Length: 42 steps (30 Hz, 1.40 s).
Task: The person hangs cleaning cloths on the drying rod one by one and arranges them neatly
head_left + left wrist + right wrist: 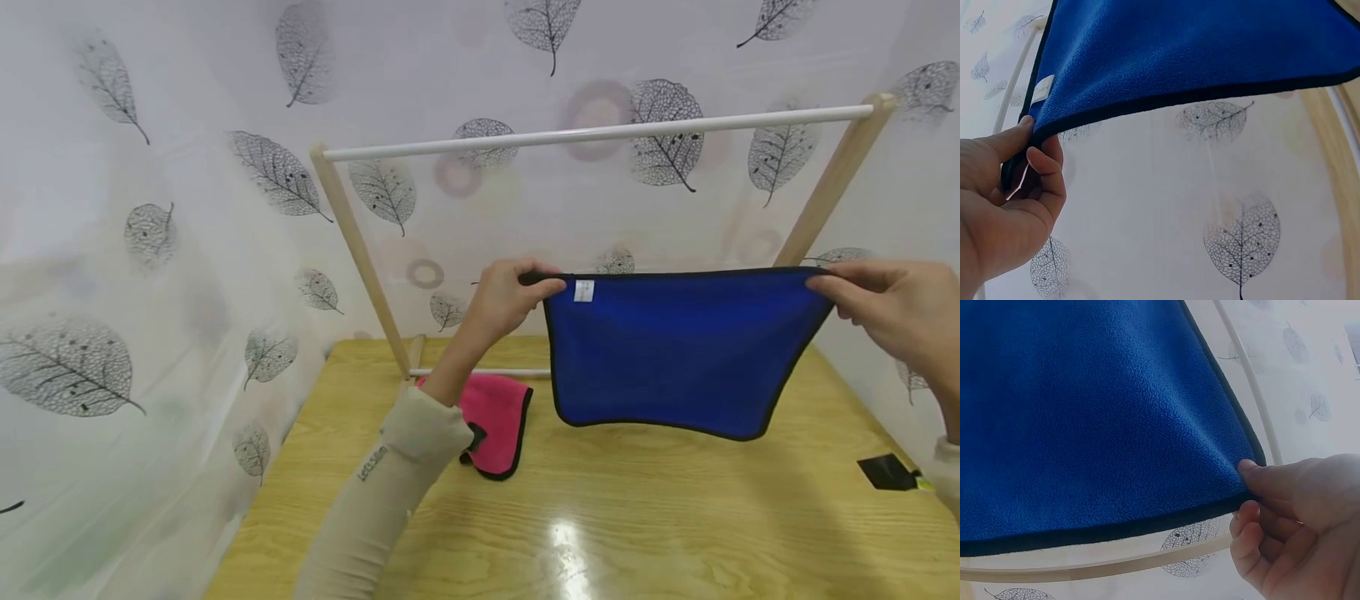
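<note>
Head view, blue cloth [675, 358] hanging between left grip [504, 297] and right grip [896, 304], each pinching an upper corner

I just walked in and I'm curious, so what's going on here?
Someone is holding a blue cloth up by its top corners: the left hand pinches the one near the white label, the right hand the other. It hangs above the table, in front of a rack with a white top bar. A pink cloth lies on the table.
</note>
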{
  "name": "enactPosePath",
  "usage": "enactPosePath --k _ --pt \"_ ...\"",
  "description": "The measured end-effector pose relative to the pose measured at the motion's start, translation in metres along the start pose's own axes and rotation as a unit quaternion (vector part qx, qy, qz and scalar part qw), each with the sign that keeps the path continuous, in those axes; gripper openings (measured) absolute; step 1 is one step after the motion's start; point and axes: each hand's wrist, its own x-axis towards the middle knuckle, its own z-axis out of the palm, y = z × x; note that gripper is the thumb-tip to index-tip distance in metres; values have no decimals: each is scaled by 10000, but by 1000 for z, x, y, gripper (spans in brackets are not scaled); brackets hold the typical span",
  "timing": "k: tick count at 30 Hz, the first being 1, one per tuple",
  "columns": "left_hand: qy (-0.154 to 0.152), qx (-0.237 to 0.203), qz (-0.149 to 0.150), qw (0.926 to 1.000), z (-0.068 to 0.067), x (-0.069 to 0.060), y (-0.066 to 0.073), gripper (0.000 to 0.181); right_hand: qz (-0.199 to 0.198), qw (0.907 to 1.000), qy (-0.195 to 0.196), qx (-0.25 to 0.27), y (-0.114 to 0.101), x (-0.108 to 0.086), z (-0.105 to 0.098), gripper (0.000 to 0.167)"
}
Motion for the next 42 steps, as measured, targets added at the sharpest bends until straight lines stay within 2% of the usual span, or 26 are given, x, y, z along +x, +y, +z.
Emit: enactPosePath --k 8,13,26,34,42 --pt "59 43 -84 9999 1 5 4 20 255 9996 -97 -96 -2 4 -4 40" --pt "50 -44 -108 9999 1 7 6 21 227 9997 7 -49 -3 6 -5 39" --pt "112 -84 -166 9998 -2 14 12 22 234 9996 -36 154 -6 12 -10 43" --pt "137 -103 -58 9998 -6 19 19 22 50 9995 245 207 -10 19 -16 37" --pt "272 -246 -164 9992 -9 23 26 22 -17 9984 419 380 -15 24 -21 33"
